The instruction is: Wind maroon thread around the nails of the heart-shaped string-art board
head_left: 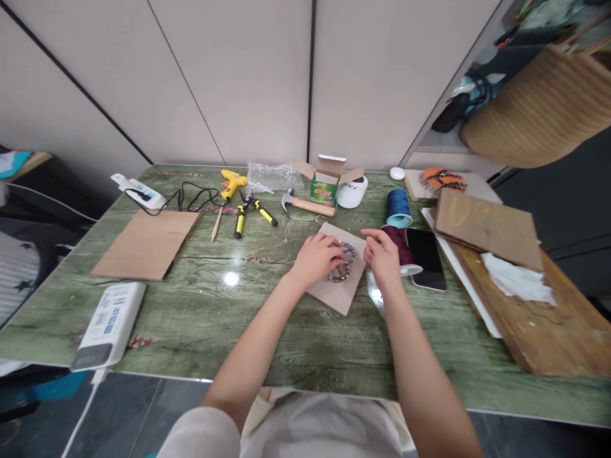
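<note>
Down on the board (pixel 334 296) right in front of you, your left hand (pixel 317 259) cups over the wire ring (pixel 344 270), pinning it flat so it can't slide, while your right hand (pixel 383 257) stays apart, open, fingers just beside it. Past them, two spools, a blue spool (pixel 398 208) and a maroon spool (pixel 397 245), sit within easy reach, with one phone (pixel 426 257) alongside, then one hammer (pixel 305 203) and one glue gun (pixel 231 184) farther back.

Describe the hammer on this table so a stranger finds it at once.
On the green table, find the open cardboard box near the far edge. The claw hammer lies in front of it, with a wooden grip, unlike the yellow-handled tool to its left.
</note>
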Demonstrator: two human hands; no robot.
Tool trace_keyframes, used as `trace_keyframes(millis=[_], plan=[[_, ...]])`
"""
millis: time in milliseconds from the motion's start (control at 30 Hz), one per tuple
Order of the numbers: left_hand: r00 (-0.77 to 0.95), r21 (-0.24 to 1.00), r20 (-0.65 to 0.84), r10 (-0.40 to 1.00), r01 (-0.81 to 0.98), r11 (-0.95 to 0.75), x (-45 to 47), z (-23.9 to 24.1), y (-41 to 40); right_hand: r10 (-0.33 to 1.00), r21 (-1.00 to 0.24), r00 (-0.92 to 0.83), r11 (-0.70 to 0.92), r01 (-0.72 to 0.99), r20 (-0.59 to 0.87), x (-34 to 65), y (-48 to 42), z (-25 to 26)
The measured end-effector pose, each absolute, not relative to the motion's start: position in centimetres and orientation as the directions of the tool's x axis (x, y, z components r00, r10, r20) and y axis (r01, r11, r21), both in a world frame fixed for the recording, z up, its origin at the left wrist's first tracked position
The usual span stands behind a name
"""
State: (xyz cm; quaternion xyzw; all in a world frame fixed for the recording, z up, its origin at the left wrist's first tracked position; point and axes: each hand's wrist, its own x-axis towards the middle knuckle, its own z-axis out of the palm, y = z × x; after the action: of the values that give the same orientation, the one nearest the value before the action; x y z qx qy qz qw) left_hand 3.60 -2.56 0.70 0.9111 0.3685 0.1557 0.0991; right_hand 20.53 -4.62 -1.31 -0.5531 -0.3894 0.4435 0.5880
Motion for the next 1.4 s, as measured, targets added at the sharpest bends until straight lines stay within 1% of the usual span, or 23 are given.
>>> trace_keyframes(millis=[100, 233, 400, 500, 633, 733, 867, 1033, 1233, 1400], plan=[[0.711, 0.231, 0.206, 0.672, 0.632, -0.739, 3.6, 0.9, -2.6, 0.938, -0.984, 0.336, -0.024, -0.177, -0.084, 20.3, -4.8, -0.7], [0.747, 0.132, 0.229, 0.625, 0.612, -0.780, 3.6, 1.2, -2.9, 0.953, -0.952, 0.251, -0.090, -0.293, -0.168, 20.3, -5.2, 0.3], [0.768, 0.097, 0.231, 0.597, 0.593, -0.800, 3.7, 1.0, -2.8, 0.968, -0.893, 0.103, -0.165, -0.420, -0.227, 20.6, -5.7, 1.3], [0.774, 0.119, 0.211, 0.597, 0.586, -0.802, 3.7, 0.9, -2.6, 0.970, -0.869, 0.072, -0.175, -0.463, -0.234, 20.8, -5.7, 1.5], [0.778, 0.162, 0.181, 0.601, 0.579, -0.799, 3.5, 1.2, -2.5, 0.969, -0.881, 0.119, -0.140, -0.451, -0.215, 21.1, -5.6, 1.2], [0.791, 0.164, 0.162, 0.590, 0.568, -0.806, 3.3, 1.4, -2.7, 0.967, -0.888, 0.147, -0.123, -0.443, -0.207, 21.5, -5.5, 1.0], [0.781, 0.146, 0.144, 0.608, 0.591, -0.794, 3.3, 1.4, -3.0, 0.963, -0.883, 0.215, -0.047, -0.467, -0.165, 21.8, -5.3, 0.9], [0.747, 0.154, 0.177, 0.641, 0.622, -0.768, 3.7, 1.4, -3.1, 0.951, -0.852, 0.278, 0.030, -0.523, -0.137, 21.8, -5.1, 0.7], [0.731, 0.216, 0.200, 0.653, 0.617, -0.757, 3.8, 0.9, -2.7, 0.945, -0.855, 0.311, 0.082, -0.511, -0.095, 21.8, -5.0, 0.5], [0.624, 0.323, 0.264, 0.735, 0.661, -0.677, 4.1, -0.3, -1.9, 0.946, -0.848, 0.315, 0.104, -0.519, -0.077, 21.1, -5.0, 0.5]])
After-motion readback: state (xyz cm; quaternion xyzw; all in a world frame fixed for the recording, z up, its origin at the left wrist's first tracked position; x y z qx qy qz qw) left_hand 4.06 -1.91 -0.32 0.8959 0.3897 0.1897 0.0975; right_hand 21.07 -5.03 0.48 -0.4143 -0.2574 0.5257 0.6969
